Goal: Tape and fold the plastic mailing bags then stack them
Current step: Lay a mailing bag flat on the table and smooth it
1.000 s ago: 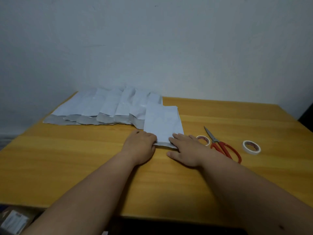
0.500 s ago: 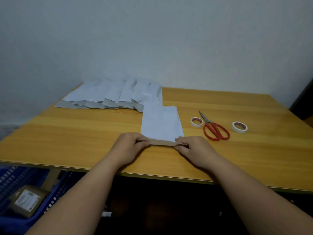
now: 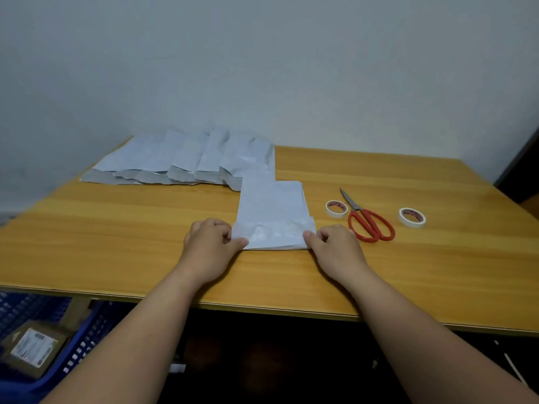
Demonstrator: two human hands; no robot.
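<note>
Near the front edge of the tabletop (image 3: 116, 243), about midway along it, a pale plastic mailing bag (image 3: 272, 204) lies flat, its near end turned up and over into a narrow folded flap (image 3: 274, 234). Each hand pinches one corner of that flap: the left hand (image 3: 208, 246) has thumb and curled fingers closed on the left corner, the right hand (image 3: 335, 247) is closed the same way on the right corner. Toward the back left corner a row of mailing bags (image 3: 178, 161) lies overlapped like shingles, its right end touching the far end of the held bag. Right of the held bag lie a roll of tape (image 3: 336, 208), red-handled scissors (image 3: 369, 223) just beside it, and a second roll (image 3: 411, 217) — all apart from the bag. Below the front left edge a blue crate (image 3: 73, 354) holds a labelled parcel (image 3: 32, 348).
</note>
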